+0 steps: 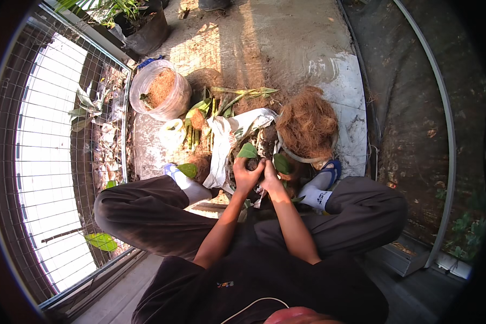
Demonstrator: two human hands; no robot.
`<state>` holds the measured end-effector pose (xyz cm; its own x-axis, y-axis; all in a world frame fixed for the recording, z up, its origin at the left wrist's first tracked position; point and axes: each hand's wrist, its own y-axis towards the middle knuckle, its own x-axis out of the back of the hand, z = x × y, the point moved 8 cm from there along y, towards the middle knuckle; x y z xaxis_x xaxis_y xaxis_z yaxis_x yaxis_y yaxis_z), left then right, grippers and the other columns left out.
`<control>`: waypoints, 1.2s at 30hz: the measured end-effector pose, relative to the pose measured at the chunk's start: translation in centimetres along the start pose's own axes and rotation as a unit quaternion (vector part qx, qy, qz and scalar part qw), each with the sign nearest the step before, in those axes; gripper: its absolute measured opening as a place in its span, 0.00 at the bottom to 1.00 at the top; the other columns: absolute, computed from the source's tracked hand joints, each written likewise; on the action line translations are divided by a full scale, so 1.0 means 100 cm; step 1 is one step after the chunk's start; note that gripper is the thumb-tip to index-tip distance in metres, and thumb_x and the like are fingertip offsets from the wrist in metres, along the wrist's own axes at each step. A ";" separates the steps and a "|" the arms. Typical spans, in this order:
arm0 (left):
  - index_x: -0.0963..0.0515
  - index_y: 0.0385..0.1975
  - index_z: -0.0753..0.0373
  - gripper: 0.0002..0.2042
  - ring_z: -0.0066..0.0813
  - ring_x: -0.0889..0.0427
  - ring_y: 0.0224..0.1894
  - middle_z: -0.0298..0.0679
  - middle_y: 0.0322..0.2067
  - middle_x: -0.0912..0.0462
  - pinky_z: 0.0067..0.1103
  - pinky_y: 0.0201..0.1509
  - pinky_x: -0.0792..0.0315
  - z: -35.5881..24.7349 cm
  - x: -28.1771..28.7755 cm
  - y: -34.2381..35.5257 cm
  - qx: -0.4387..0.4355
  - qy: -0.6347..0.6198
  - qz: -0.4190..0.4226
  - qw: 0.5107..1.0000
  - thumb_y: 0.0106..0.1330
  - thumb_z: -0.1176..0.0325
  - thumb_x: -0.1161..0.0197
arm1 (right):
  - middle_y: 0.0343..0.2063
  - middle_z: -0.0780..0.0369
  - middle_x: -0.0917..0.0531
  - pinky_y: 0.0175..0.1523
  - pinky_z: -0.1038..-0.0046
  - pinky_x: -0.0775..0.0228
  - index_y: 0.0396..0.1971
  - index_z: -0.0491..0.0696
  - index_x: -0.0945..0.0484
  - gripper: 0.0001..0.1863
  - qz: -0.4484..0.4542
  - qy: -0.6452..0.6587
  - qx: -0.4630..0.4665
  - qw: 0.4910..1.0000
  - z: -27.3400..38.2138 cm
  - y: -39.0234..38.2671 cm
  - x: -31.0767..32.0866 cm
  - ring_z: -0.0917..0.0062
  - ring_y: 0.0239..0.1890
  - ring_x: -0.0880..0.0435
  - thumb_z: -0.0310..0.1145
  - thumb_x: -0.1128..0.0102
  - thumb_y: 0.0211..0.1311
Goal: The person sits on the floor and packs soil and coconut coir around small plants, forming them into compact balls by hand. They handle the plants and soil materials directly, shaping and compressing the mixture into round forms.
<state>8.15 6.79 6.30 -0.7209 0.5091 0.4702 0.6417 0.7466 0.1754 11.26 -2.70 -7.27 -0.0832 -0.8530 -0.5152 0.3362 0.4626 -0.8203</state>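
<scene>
My left hand (246,176) and my right hand (270,176) meet between my knees, thumbs side by side and fingers curled inward. They close around the base of a leafy plant; one green leaf (247,151) rises above my left fingers, and a darker leaf (282,163) stands beside my right hand. What lies inside the grip is hidden. Just beyond, a white sack (221,143) lies open with dark, chunky material (265,143) showing in it. Brown coconut fibre (308,121) is heaped in a round basin (335,144) to the right.
A clear plastic tub (186,97) with brown fibre stands at the far left. Cut green leaves and stalks (243,93) lie behind the sack. Wire mesh (59,146) borders the left side, a metal-framed dark screen (440,97) the right. A potted plant (148,32) stands farther back.
</scene>
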 end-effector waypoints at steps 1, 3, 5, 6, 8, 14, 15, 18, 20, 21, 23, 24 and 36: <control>0.20 0.33 0.68 0.15 0.44 0.20 0.37 0.47 0.32 0.18 0.33 0.44 0.28 0.001 -0.002 -0.001 0.014 -0.036 0.006 0.999 0.51 0.65 0.26 | 0.40 0.64 0.18 0.56 0.65 0.28 0.42 0.51 0.23 0.20 0.033 -0.005 0.002 0.999 -0.004 0.002 -0.003 0.72 0.45 0.20 0.48 0.60 0.71; 0.21 0.30 0.68 0.11 0.49 0.20 0.34 0.49 0.29 0.18 0.35 0.41 0.27 -0.010 0.006 -0.003 -0.039 -0.016 -0.045 0.998 0.51 0.69 0.28 | 0.39 0.65 0.19 0.56 0.64 0.28 0.40 0.52 0.23 0.18 0.048 -0.005 -0.015 0.999 -0.015 0.004 -0.004 0.72 0.45 0.20 0.50 0.57 0.70; 0.21 0.30 0.68 0.11 0.49 0.20 0.35 0.48 0.30 0.18 0.35 0.42 0.27 -0.013 0.011 -0.005 -0.042 -0.022 -0.074 0.996 0.51 0.70 0.29 | 0.40 0.66 0.19 0.57 0.64 0.29 0.40 0.53 0.23 0.18 0.025 -0.012 -0.004 1.000 -0.021 0.005 0.001 0.73 0.45 0.20 0.50 0.56 0.70; 0.21 0.30 0.68 0.10 0.49 0.20 0.35 0.48 0.30 0.18 0.35 0.43 0.27 -0.014 0.015 -0.007 -0.045 -0.028 -0.089 0.995 0.51 0.71 0.29 | 0.41 0.66 0.19 0.57 0.65 0.29 0.41 0.53 0.22 0.18 0.019 -0.016 0.003 1.000 -0.022 0.005 0.002 0.73 0.45 0.20 0.50 0.55 0.70; 0.21 0.32 0.69 0.11 0.49 0.19 0.35 0.48 0.32 0.17 0.35 0.43 0.26 -0.010 0.014 -0.008 -0.028 -0.040 -0.067 0.997 0.51 0.72 0.31 | 0.42 0.66 0.18 0.56 0.65 0.27 0.45 0.54 0.22 0.17 0.045 -0.002 0.026 0.999 -0.022 0.007 -0.002 0.73 0.45 0.20 0.50 0.52 0.70; 0.18 0.34 0.65 0.11 0.42 0.15 0.31 0.46 0.29 0.16 0.30 0.38 0.24 -0.007 0.016 -0.012 -0.062 -0.012 -0.074 0.995 0.50 0.72 0.32 | 0.47 0.64 0.20 0.57 0.67 0.28 0.52 0.52 0.24 0.24 0.066 0.011 0.115 0.991 -0.010 0.007 -0.007 0.73 0.49 0.22 0.56 0.53 0.70; 0.19 0.33 0.65 0.11 0.42 0.15 0.31 0.47 0.29 0.16 0.30 0.37 0.24 -0.008 0.016 -0.012 -0.079 -0.008 -0.079 0.994 0.49 0.72 0.31 | 0.50 0.63 0.22 0.59 0.66 0.31 0.54 0.52 0.26 0.26 0.016 -0.003 0.131 0.991 -0.007 0.006 0.000 0.73 0.52 0.24 0.57 0.53 0.70; 0.20 0.30 0.66 0.10 0.47 0.17 0.33 0.47 0.29 0.17 0.31 0.41 0.26 -0.006 0.011 -0.011 -0.074 -0.035 -0.054 0.995 0.48 0.72 0.31 | 0.57 0.63 0.25 0.64 0.65 0.36 0.59 0.52 0.29 0.30 0.048 0.026 0.130 0.990 -0.003 -0.005 -0.010 0.72 0.58 0.28 0.60 0.53 0.69; 0.20 0.27 0.66 0.09 0.46 0.18 0.29 0.45 0.24 0.18 0.31 0.36 0.26 0.000 0.013 -0.008 -0.046 -0.015 -0.061 0.997 0.49 0.69 0.30 | 0.57 0.63 0.25 0.66 0.64 0.39 0.61 0.52 0.29 0.32 0.072 0.027 0.087 0.993 -0.007 -0.010 -0.024 0.71 0.60 0.28 0.61 0.54 0.68; 0.20 0.25 0.66 0.09 0.44 0.18 0.26 0.45 0.22 0.19 0.30 0.34 0.26 0.001 0.016 -0.007 -0.050 0.001 -0.079 0.996 0.50 0.69 0.30 | 0.57 0.63 0.25 0.65 0.64 0.38 0.61 0.52 0.29 0.32 0.056 0.021 0.065 0.996 -0.010 -0.013 -0.025 0.72 0.60 0.28 0.61 0.54 0.68; 0.20 0.25 0.67 0.09 0.43 0.17 0.25 0.45 0.20 0.19 0.30 0.33 0.26 0.005 0.017 -0.006 -0.040 0.018 -0.086 0.995 0.52 0.67 0.31 | 0.57 0.64 0.25 0.64 0.64 0.37 0.59 0.52 0.28 0.33 0.081 0.006 0.066 0.995 -0.010 -0.019 -0.036 0.72 0.59 0.27 0.62 0.53 0.67; 0.20 0.26 0.67 0.09 0.43 0.17 0.26 0.46 0.21 0.18 0.30 0.34 0.26 0.009 0.015 -0.007 -0.026 0.020 -0.073 0.997 0.53 0.67 0.31 | 0.56 0.64 0.24 0.64 0.64 0.37 0.59 0.52 0.28 0.32 0.068 -0.006 0.081 0.994 -0.007 -0.021 -0.035 0.73 0.59 0.27 0.61 0.53 0.67; 0.25 0.53 0.72 0.24 0.52 0.31 0.62 0.56 0.50 0.22 0.35 0.67 0.40 0.021 -0.015 -0.004 0.021 -0.051 0.078 0.995 0.61 0.63 0.32 | 0.44 0.62 0.16 0.52 0.68 0.24 0.50 0.50 0.23 0.25 0.105 0.009 0.103 0.989 0.020 -0.007 -0.025 0.73 0.45 0.17 0.53 0.61 0.74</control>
<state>8.43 6.56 3.72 -0.6380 0.6593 0.3978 0.7377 0.6715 0.0700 13.08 -1.35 -4.95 -0.0074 -0.7387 -0.6740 0.5323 0.5676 -0.6280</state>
